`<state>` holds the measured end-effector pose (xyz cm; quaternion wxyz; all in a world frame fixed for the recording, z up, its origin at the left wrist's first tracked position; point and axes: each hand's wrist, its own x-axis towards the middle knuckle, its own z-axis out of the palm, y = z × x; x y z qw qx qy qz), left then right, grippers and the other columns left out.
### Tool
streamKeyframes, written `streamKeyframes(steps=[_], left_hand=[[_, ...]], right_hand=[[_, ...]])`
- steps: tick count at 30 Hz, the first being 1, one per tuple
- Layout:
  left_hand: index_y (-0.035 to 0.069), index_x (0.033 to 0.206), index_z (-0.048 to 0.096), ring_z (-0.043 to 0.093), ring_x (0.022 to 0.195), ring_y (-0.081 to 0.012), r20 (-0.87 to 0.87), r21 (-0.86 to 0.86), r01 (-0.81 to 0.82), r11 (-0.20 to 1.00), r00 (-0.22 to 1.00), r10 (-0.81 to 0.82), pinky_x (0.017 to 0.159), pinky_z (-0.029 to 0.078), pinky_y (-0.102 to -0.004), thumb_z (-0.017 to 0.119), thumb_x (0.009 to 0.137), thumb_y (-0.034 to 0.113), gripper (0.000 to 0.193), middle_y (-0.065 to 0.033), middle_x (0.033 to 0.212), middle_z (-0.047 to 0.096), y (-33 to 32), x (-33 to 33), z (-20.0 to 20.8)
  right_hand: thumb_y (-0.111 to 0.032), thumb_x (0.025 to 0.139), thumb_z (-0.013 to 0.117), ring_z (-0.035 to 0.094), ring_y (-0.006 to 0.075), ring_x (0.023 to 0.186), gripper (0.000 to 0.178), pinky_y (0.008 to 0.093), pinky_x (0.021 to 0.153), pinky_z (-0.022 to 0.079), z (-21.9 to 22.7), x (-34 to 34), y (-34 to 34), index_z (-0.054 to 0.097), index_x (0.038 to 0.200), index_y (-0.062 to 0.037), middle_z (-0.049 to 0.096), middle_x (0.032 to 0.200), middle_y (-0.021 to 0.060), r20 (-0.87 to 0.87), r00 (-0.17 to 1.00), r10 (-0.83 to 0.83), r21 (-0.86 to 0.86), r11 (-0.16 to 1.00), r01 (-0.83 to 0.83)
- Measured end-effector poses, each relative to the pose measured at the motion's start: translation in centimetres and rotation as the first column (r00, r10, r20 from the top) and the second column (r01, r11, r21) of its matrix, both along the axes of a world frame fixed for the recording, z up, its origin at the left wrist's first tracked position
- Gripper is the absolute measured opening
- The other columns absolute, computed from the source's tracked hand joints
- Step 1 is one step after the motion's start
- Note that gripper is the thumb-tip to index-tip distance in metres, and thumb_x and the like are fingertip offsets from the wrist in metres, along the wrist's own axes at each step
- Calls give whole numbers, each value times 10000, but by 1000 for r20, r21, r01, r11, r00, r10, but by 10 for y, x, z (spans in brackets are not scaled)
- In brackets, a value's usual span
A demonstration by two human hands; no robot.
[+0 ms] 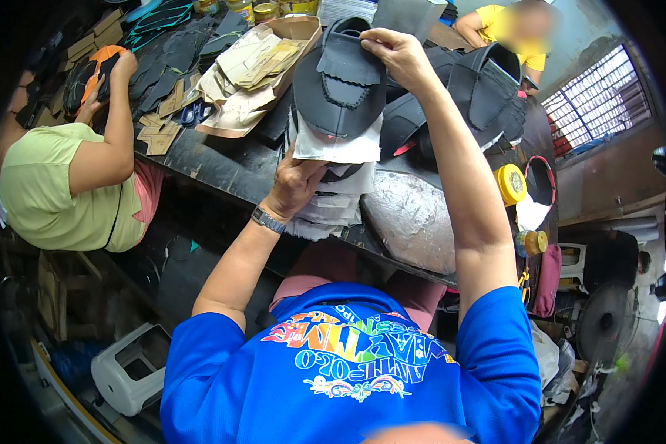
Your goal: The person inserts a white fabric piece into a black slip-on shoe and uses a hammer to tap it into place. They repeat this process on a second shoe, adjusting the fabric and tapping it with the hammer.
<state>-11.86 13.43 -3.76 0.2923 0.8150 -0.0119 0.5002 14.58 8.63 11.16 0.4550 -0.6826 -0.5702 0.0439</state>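
Note:
My left hand (296, 185), with a watch on its wrist, grips from below a stack of black shoe uppers backed with white lining (338, 148). My right hand (392, 52) pinches the top edge of the front upper (338, 89), a black piece with a scalloped tongue flap, and holds it upright over the dark worktable (214, 166). More white-lined pieces (325, 214) hang under my left hand, and more black uppers (488, 92) stand to the right of my arm.
A person in a light green shirt (52, 192) works on a black and orange piece (96, 70) at the left. A person in yellow (507, 29) sits at the far side. A cardboard box of paper patterns (270, 55), blue scissors (192, 112), a grey stone slab (411, 214), a yellow tape roll (510, 183), a white stool (129, 370).

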Motion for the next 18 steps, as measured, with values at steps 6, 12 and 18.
streamKeyframes(steps=[6, 12, 18], left_hand=[[-100, 1439, 465, 563, 1303, -245, 92, -635, 358, 684, 915, -393, 1140, 408, -392, 645, 889, 137, 626, -150, 1365, 608, -2, -18, 15], [9, 1286, 651, 622, 1158, -150, 431, -860, 498, 110, 825, -365, 1001, 491, -325, 614, 1036, 272, 364, -105, 1259, 682, 15, -15, 31], [-36, 1082, 713, 540, 1012, -92, 52, -880, 88, 467, 995, -91, 881, 465, -263, 653, 1013, 125, 185, -26, 1253, 558, 6, -11, -8]], right_hand=[[-348, 904, 786, 690, 173, 908, 462, 300, 857, 550, -16, -20, -5, 694, 1254, -61, 751, 1062, 81, 89, 990, -108, 91, 991, 100], [-507, 823, 807, 607, 358, 1167, 727, 464, 950, 519, -22, -51, -10, 580, 1407, -138, 582, 1362, 184, 350, 886, -304, 101, 953, 286], [-389, 988, 620, 425, 392, 1399, 511, 496, 1107, 385, -66, -93, -35, 561, 1462, -210, 452, 1551, 147, 478, 817, -323, 277, 938, 209]])
